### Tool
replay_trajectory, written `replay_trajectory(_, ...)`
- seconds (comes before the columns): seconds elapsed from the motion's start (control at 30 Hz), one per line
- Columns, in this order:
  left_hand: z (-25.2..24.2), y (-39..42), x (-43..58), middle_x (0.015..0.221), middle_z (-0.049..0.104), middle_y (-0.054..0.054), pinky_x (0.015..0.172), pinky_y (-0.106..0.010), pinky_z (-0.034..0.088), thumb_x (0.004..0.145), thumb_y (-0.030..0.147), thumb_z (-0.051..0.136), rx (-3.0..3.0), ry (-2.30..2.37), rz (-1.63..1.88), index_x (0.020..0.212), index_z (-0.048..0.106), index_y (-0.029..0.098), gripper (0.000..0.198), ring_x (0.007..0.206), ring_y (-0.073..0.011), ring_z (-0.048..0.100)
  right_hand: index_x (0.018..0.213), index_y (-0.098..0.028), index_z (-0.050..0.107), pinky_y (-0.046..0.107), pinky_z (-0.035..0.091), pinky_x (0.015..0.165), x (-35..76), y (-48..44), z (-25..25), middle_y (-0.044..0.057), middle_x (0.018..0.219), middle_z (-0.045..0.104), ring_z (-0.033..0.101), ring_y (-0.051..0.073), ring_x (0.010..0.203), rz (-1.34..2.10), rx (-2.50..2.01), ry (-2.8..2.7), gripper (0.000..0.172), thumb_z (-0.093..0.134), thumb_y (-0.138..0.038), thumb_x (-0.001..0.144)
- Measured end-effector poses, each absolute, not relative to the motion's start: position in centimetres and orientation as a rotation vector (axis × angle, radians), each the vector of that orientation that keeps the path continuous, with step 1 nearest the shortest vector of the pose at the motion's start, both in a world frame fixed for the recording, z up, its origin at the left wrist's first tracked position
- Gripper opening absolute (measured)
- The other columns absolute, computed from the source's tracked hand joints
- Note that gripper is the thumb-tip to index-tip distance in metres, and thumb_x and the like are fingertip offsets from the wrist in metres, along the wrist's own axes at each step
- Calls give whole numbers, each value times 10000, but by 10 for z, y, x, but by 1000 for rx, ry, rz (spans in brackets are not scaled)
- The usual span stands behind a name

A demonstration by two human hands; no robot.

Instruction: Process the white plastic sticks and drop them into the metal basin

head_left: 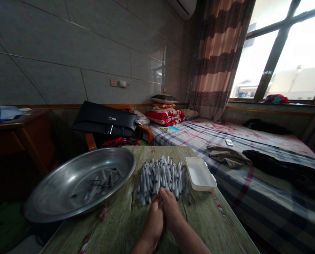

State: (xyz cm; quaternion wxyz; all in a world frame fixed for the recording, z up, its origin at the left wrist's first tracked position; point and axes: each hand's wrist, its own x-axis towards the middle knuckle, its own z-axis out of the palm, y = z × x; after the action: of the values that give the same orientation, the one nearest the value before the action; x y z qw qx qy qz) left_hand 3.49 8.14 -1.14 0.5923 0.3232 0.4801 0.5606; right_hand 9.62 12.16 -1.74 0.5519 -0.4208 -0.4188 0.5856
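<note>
A heap of grey-white pens (161,176) lies in the middle of the green wooden table (199,225). My left hand (153,220) and my right hand (170,208) are pressed together at the near edge of the heap. Their fingers are curled and pinched around one small piece that I cannot make out. A big shallow metal basin (67,190) stands to the left with several pen parts in it. A white plastic tray (199,173) sits right of the heap.
A bed with a plaid sheet (252,169) runs along the table's right side, with clothes and folded bedding on it. A dark case rests on a wooden chair (104,121) behind the table. A wooden desk (20,130) stands at left.
</note>
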Motion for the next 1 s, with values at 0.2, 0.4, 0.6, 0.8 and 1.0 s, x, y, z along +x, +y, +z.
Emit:
replay_trajectory(0.2,-11,82,34,1201,660,-153,1037,-380,356,823,323,570,941,1283,1289,1122,613,143,351,1171,-280,566,599,-152,630,270,422,581,94,121,-16,20,545,598,535,158,548,1413,-982,-976,473,614,-615,696)
replay_trajectory(0.4,-11,80,34,1237,635,-183,1030,-340,345,764,281,618,959,1408,1312,1073,627,139,340,1192,-283,551,610,-150,646,280,430,589,94,122,-19,36,552,614,564,180,566,1373,-1002,-1039,485,580,-616,728)
replay_trajectory(0.6,-2,78,35,1226,645,-145,1035,-321,339,737,291,648,908,1301,1354,1050,646,165,336,1198,-270,542,610,-158,649,284,442,628,97,122,-19,41,595,636,573,185,606,1271,-1026,-1051,441,593,-577,739)
replay_trajectory(0.8,-3,80,30,672,651,5,612,-267,475,739,437,668,741,1070,1138,1209,562,193,540,600,-163,631,656,-159,634,252,426,580,100,117,-15,10,617,616,554,161,601,1347,-1018,-835,420,693,-575,648)
replay_trajectory(1.0,-8,82,32,846,708,-60,748,-276,484,770,368,637,837,1133,1221,1133,610,179,410,798,-185,669,632,-160,633,259,436,601,100,120,-21,16,590,607,563,169,606,1330,-1015,-902,450,665,-606,677)
